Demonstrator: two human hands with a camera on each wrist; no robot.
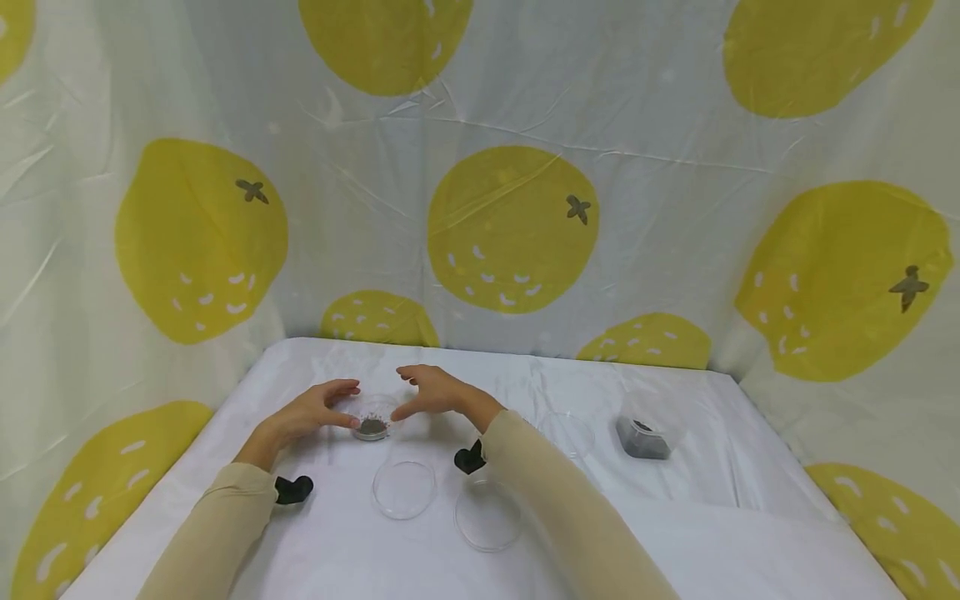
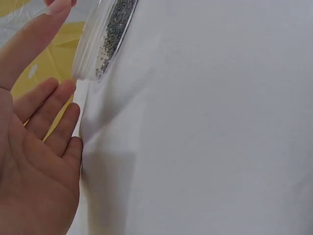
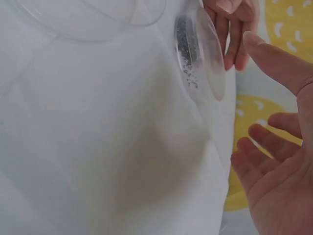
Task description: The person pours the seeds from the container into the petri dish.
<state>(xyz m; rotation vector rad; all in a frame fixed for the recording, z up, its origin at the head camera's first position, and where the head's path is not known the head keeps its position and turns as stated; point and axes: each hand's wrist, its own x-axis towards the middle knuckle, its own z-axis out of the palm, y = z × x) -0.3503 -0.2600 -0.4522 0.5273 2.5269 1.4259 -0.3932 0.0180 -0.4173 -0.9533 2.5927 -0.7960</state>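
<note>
A clear petri dish (image 1: 372,429) with small dark grains in it stands on the white-covered table between both hands. A clear round lid (image 3: 215,63) appears over the grains in the right wrist view; whether it is fully seated I cannot tell. My left hand (image 1: 318,408) is at the dish's left side, fingers spread and thumb close to the rim. Opposite it, my right hand (image 1: 435,393) hovers with relaxed fingers apart, its thumb tip near the right rim. Contact between the thumbs and the dish (image 2: 110,39) is unclear.
Nearer the body lie two clear round dish pieces (image 1: 403,490), one partly beside the right sleeve (image 1: 555,492). Another clear round piece (image 1: 567,434) is right of that arm. Farther right stands a clear tub (image 1: 642,442) of dark grains. A lemon-print curtain (image 1: 513,229) hangs behind.
</note>
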